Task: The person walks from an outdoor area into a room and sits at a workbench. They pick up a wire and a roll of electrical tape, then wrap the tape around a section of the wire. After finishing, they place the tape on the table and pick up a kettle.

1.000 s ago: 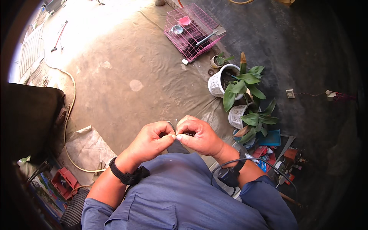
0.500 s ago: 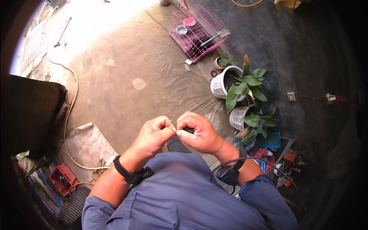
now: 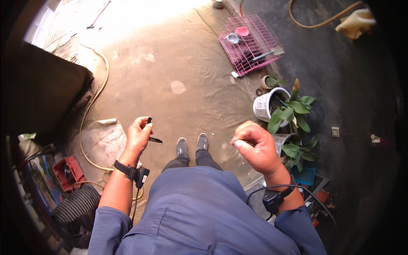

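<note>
My left hand is raised at the left in front of my body, fingers closed around a thin black strip. One end of the strip points up past my thumb and another sticks out to the right below it. My right hand, held well apart on the right near the plant pots, has thumb and forefinger pinched together. Whatever lies in that pinch is too small or hidden to name. Each wrist wears a black band with a small box and a cable.
A pink wire cage stands far right of centre. Potted plants, including one in a white pot, line the right side. A yellowish hose curves along the left floor, near a red box and a ribbed grey tube.
My hands, close together in front of me before, have parted: the left moved left, the right moved right. The black strip now shows in my left hand. My view has shifted left.
</note>
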`<state>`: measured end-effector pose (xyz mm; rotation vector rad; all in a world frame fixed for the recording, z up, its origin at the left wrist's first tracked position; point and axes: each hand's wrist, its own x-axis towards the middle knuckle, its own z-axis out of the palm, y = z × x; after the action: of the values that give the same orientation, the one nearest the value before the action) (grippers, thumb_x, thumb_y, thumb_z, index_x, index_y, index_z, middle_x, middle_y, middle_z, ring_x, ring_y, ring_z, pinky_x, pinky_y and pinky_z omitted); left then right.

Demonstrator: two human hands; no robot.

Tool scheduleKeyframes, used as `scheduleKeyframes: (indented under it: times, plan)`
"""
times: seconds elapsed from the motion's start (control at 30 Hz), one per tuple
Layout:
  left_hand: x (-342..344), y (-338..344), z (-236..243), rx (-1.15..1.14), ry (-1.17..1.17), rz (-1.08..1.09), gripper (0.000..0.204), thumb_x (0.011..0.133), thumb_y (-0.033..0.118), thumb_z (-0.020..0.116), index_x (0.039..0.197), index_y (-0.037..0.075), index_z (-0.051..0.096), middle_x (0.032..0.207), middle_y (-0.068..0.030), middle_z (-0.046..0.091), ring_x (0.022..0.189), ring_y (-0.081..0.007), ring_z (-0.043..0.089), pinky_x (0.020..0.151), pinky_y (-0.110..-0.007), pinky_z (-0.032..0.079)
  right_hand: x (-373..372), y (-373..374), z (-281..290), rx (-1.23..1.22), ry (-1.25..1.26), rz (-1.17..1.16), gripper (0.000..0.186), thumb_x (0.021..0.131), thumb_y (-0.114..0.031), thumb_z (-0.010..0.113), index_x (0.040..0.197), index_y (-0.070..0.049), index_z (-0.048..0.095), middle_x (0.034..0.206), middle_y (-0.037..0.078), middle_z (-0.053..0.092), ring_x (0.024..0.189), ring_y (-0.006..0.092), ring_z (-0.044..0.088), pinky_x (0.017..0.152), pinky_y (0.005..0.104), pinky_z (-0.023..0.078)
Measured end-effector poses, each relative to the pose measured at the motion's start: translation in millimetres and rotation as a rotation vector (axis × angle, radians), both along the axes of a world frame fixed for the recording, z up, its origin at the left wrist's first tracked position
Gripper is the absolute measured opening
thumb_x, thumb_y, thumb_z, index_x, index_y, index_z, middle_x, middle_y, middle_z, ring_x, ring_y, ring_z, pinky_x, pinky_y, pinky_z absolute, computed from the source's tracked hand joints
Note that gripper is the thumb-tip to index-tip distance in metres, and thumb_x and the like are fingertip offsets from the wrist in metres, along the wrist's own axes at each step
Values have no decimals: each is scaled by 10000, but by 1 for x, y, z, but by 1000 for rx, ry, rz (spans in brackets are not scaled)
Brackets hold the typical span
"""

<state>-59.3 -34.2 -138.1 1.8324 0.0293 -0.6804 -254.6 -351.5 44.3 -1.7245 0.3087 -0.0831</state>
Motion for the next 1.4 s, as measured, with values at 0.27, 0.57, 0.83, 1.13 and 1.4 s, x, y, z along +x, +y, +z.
scheduleKeyframes:
  times: [0.27,0.57,0.83,1.13,1.4]
  plan:
    - [25,124,11,146,-37,228,574,936,-42,644,1504,-8,568,915,-36,718,793,-116,713,733,-276,590,24,11,-7,109,69,-25,76,890,50,693,891,-23,674,973,58,641,857,122,611,757,265,502]
    - [40,165,-7,174,22,306,362,926,-59,618,1281,-31,684,903,-55,724,770,-121,688,711,-284,570,114,-8,-10,83,41,163,99,906,70,678,908,-20,636,977,72,620,875,155,663,793,276,541]
    - [105,168,7,519,-132,415,280,856,-16,700,1135,-27,721,1024,-143,726,931,-234,727,808,-364,596,247,-38,-3,150,-4,267,95,916,66,674,931,-22,641,978,65,617,878,137,648,793,277,536]
    - [236,219,50,848,-323,491,505,775,14,813,1271,21,721,1233,-160,687,913,-257,728,883,-377,581,428,-19,-11,125,-25,416,99,904,26,730,893,-36,654,962,19,627,781,71,554,670,241,444]
    - [429,358,7,729,-228,787,604,849,-17,739,1442,63,651,1066,-110,755,899,-209,729,882,-348,585,638,57,-28,19,57,518,85,923,14,687,890,-37,627,959,69,625,884,169,682,798,315,547]
